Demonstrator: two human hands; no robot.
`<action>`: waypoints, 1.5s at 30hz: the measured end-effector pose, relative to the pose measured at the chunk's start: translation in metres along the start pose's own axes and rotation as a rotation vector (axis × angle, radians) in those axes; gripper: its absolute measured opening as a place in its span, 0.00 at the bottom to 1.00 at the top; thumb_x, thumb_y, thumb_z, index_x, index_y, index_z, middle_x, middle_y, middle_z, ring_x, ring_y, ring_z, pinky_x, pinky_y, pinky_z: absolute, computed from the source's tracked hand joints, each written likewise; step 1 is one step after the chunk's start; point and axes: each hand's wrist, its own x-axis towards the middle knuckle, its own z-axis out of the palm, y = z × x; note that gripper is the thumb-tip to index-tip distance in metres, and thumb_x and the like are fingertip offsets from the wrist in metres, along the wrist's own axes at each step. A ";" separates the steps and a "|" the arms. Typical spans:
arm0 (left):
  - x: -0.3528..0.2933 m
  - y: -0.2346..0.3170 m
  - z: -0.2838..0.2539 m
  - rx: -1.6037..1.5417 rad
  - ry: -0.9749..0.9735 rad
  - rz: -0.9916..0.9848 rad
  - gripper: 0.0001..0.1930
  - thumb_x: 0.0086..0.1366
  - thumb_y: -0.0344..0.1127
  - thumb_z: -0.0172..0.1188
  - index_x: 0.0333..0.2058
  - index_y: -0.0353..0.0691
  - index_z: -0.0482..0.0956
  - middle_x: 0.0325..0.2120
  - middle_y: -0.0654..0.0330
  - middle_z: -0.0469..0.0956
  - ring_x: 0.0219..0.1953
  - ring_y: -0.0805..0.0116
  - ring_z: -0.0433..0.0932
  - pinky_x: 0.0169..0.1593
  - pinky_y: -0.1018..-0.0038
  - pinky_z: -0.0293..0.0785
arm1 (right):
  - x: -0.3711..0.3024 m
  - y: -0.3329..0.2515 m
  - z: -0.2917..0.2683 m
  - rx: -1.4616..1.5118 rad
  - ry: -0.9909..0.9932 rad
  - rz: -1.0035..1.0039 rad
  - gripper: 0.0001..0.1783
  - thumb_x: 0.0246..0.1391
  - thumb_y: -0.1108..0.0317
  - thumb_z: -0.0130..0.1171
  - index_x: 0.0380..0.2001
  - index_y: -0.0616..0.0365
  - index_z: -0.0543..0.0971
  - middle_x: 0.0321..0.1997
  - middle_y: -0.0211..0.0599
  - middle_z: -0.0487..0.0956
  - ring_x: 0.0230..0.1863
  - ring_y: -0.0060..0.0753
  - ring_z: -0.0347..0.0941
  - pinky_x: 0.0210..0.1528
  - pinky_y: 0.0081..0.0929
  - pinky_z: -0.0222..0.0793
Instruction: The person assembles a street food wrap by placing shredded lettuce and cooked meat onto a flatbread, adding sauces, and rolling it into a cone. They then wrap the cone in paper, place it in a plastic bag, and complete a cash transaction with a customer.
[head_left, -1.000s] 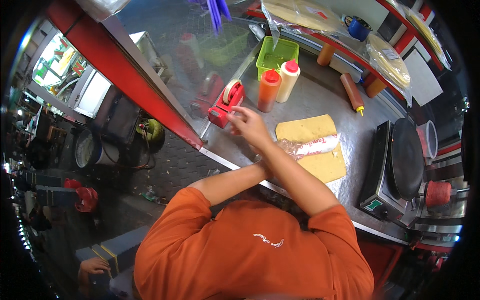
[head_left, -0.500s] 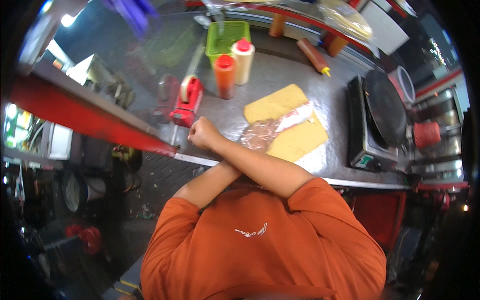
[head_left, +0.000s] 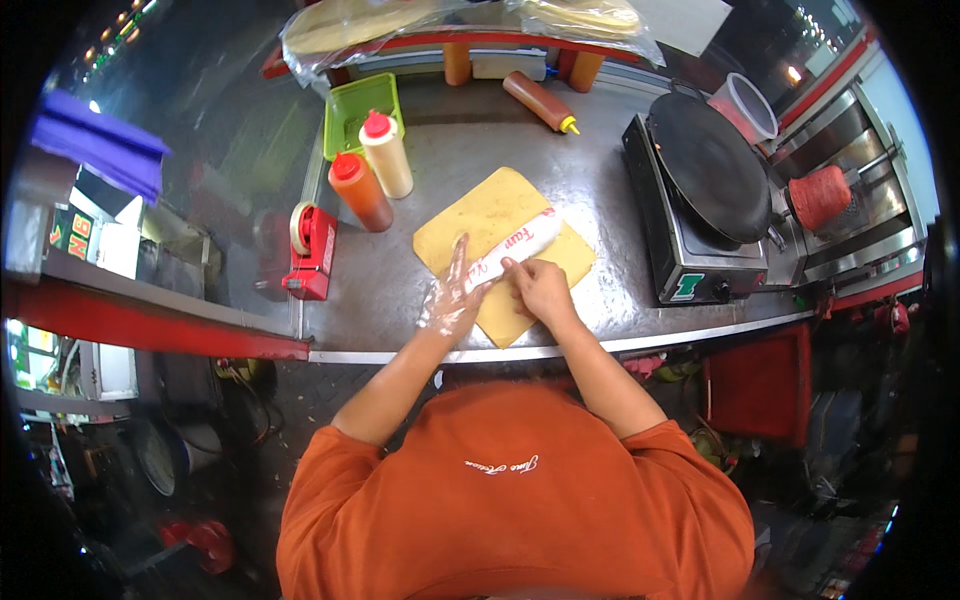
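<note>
A roll wrapped in white paper with red print [head_left: 525, 242] lies slantwise on a yellow board [head_left: 480, 205] on the metal counter. My left hand [head_left: 455, 295], in a clear plastic glove, grips the roll's near left end, its thumb raised along the far side. The bare right hand [head_left: 545, 292] is closed, with thumb and fingertips pressed against the near side of the roll. Anything small between those fingertips is hidden. To the left of the board stands a red tape dispenser [head_left: 317, 255].
An orange sauce bottle [head_left: 360, 195] and a cream one [head_left: 388, 160] stand by a green basket [head_left: 335, 125]. A brown bottle [head_left: 537, 100] lies behind the board. On the right is a stove [head_left: 690, 285] with a black pan [head_left: 708, 165]. Bagged flatbreads [head_left: 580, 15] rest on the shelf.
My right hand has moved from beside the tape dispenser to the wrapped roll. My forearms, crossed before, are now apart. The head view has shifted.
</note>
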 end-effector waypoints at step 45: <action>0.011 0.224 -0.088 0.110 -0.403 0.712 0.10 0.60 0.38 0.70 0.34 0.38 0.82 0.31 0.61 0.82 0.35 0.74 0.79 0.41 0.73 0.74 | -0.047 0.015 -0.037 0.208 -0.004 -0.962 0.30 0.38 0.76 0.72 0.49 0.59 0.74 0.41 0.39 0.80 0.42 0.37 0.80 0.46 0.31 0.74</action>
